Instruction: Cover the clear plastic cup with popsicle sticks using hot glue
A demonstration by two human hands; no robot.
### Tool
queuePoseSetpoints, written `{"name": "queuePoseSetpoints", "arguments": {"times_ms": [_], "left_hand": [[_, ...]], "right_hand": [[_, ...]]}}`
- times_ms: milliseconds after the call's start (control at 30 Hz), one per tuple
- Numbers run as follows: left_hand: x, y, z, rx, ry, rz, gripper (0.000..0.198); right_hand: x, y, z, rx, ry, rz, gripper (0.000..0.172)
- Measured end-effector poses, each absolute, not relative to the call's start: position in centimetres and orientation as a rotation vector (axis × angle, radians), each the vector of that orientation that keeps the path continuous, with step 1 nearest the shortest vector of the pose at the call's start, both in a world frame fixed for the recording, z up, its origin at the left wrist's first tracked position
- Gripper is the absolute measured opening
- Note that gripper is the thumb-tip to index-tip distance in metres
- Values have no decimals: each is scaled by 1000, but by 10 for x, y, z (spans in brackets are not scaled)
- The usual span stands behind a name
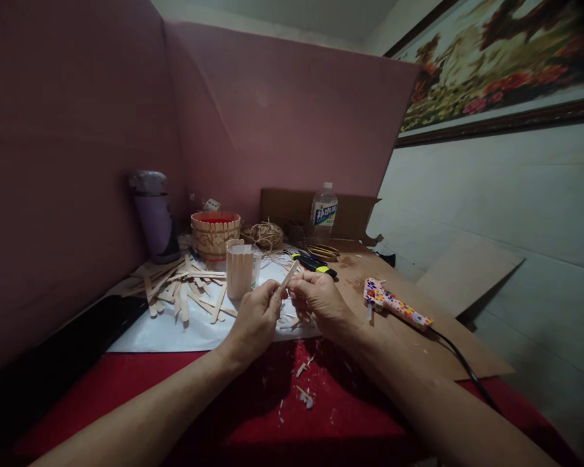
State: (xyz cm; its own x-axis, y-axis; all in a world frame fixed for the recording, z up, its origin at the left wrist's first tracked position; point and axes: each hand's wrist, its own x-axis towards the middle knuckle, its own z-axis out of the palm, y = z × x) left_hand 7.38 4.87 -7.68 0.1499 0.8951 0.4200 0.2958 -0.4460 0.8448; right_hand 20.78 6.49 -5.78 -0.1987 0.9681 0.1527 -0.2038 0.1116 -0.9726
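My left hand [255, 319] is closed around a wooden craft stick [289, 274], which points up and to the right from between thumb and fingers. Close beside the stick, my right hand [324, 305] has its fingertips pinched together; whatever they grip is hidden. Just beyond my left hand stands a clear plastic cup [256, 263], part of its side covered by upright craft sticks [239, 272]. A heap of loose craft sticks [185, 285] lies to the left on a white sheet [163, 335]. Behind my right hand are black and yellow cutters [313, 264].
A stick-covered basket [216, 237], twine [267, 235], scissors [324, 251] and a bottle [324, 214] stand or lie at the back. A purple tumbler [154, 224] is left. On cardboard [411, 350] at right rests a corded, flower-patterned glue gun [394, 305]. Scraps [305, 395] litter the red cloth [224, 408].
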Motion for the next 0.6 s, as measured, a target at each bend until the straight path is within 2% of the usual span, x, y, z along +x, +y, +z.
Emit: {"name": "queuePoseSetpoints", "arguments": {"times_ms": [233,433,600], "left_hand": [[74,49,-77,1828,1111,1351,30],[76,51,-79,1724,1091,1294,30],[75,51,-79,1711,1095,1293,32]], "right_hand": [[210,65,-56,-871,-1250,1399,22],[211,69,-59,-820,-1264,1417,14],[211,66,-58,-827,-1237,1459,13]]}}
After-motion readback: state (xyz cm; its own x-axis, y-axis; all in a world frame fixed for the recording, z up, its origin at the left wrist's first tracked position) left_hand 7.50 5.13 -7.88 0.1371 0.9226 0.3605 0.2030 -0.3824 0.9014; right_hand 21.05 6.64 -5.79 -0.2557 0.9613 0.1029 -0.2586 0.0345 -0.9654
